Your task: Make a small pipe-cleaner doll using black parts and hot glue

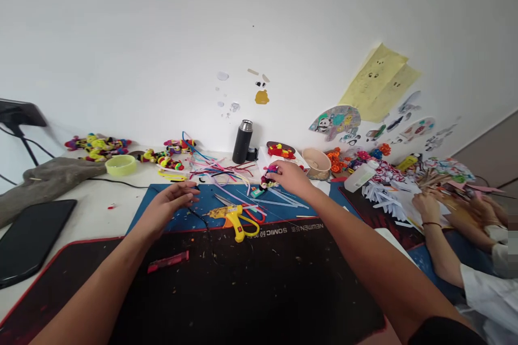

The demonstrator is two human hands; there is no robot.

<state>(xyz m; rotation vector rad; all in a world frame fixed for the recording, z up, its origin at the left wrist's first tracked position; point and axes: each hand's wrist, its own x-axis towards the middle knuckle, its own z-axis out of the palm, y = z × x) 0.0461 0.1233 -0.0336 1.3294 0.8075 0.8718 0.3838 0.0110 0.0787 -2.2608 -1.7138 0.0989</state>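
Observation:
My right hand (pixel 288 177) pinches a small dark blue and purple fuzzy figure (pixel 272 171) above the back of the blue mat (pixel 162 221). Just below the figure is a small green and white item (pixel 258 192). My left hand (pixel 172 202) hovers over the mat's left part, its fingers loosely curled and apart, with nothing visible between them. Between the hands, a yellow glue gun (pixel 226 214) lies beside scissors (pixel 251 224) with yellow handles. Clear glue sticks (pixel 287 198) rest to the right, under my right wrist. Colourful pipe cleaners (pixel 218 168) are scattered behind.
A black bottle (pixel 243 143) stands near the wall. Fuzzy figures (pixel 99 146) and a yellow-green bowl (pixel 121 165) are at the left, near a phone (pixel 36 237). A red cutter (pixel 168 262) lies in front. Another person's hand (pixel 427 207) works at the right.

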